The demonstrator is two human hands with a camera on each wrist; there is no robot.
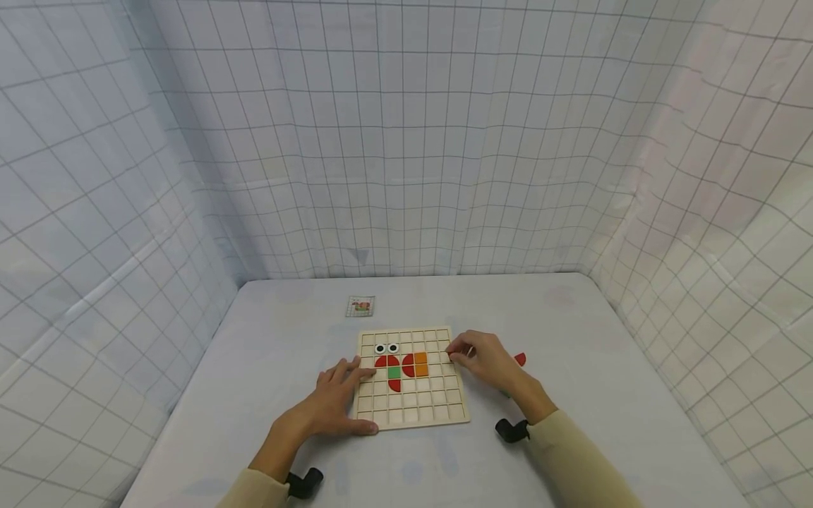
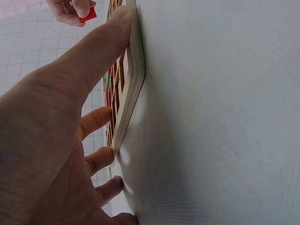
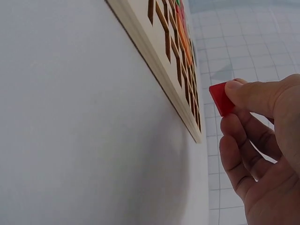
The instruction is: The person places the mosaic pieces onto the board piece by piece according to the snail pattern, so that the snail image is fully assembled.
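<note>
The right hand (image 1: 485, 358) was in at two o'clock from the middle of the board (image 1: 425, 410), thumb and fingertips clamped on a red piece (image 3: 219, 99), and there it was, up at the right rim with a gap showing beneath! From those fingertips the coloured patch (image 1: 408, 365) lay at nine o'clock, a short way in over bare squares. The piece's long axis? The thumb covered too much for me to call it. Over on the other side, the left hand (image 1: 336, 403) had its fingers spread apart, thumb on the corner at half past seven, index tip just beside the patch, so the left was the nearer to that.

And the count! Two eye discs (image 1: 380, 348), five red quarter-circles (image 1: 395, 385), one green square (image 1: 394, 372), two orange squares (image 1: 421, 358), all on the board. One loose red piece (image 1: 520, 359) sat at three o'clock, and one picture card (image 1: 360, 306) at eleven.
</note>
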